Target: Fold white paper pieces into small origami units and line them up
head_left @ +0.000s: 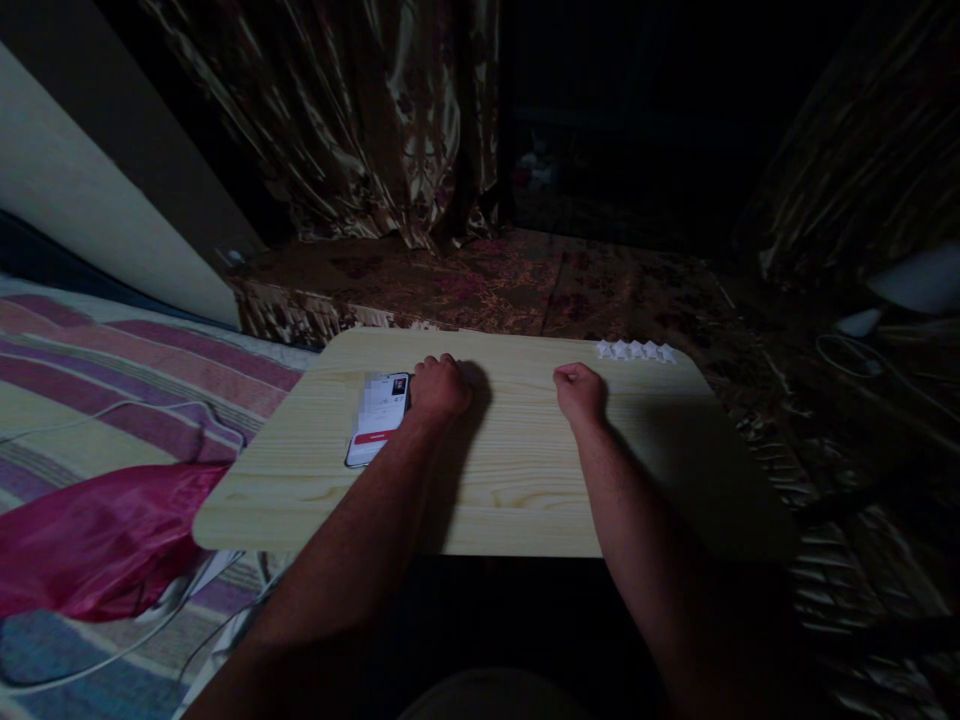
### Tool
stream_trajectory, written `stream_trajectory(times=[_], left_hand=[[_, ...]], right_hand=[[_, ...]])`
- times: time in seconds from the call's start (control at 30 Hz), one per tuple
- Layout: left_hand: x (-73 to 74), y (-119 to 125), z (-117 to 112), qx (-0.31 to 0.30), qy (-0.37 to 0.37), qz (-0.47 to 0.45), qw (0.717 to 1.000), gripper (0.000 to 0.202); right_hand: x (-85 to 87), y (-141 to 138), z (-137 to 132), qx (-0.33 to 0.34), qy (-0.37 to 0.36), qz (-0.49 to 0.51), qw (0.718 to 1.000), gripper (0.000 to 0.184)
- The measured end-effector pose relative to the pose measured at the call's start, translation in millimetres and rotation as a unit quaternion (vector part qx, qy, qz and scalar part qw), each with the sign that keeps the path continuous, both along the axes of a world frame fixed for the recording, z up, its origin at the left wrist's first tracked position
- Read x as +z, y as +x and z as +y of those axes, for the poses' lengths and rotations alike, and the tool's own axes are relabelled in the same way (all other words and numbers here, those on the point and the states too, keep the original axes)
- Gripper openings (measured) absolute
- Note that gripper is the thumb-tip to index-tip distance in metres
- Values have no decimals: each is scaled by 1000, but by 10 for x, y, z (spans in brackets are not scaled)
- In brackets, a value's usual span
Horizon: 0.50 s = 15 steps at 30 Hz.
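My left hand [442, 386] rests on the pale wood-grain table [510, 450], just right of a phone [379, 420] with a lit screen and a red bar. Its fingers are curled in, and nothing shows in them. Further right, my right hand [581, 393] is closed in a loose fist, thumb side up, with no object visible in it. Several small white folded stars [636, 350] stand in a row along the table's far right edge, beyond my right hand and apart from it.
Left of the table lies a striped bedspread [150, 370] with a pink shiny bag [112, 535] and a white cable [172, 405]. Patterned curtains [390, 120] hang behind. A white lamp-like object [919, 280] stands at the far right in dim light.
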<state>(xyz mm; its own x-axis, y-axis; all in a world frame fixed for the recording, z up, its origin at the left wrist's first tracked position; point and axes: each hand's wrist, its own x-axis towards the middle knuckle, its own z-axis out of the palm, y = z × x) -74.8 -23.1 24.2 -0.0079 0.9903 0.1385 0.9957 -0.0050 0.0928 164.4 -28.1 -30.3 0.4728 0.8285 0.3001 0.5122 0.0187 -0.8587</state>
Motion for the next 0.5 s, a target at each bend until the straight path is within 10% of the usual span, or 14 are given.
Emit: stream_trajectory(times=[0.5], left_hand=[[43, 43, -62, 9, -7, -23, 1000, 44]], right_hand=[[99, -31, -57, -2, -20, -1, 1000, 20]])
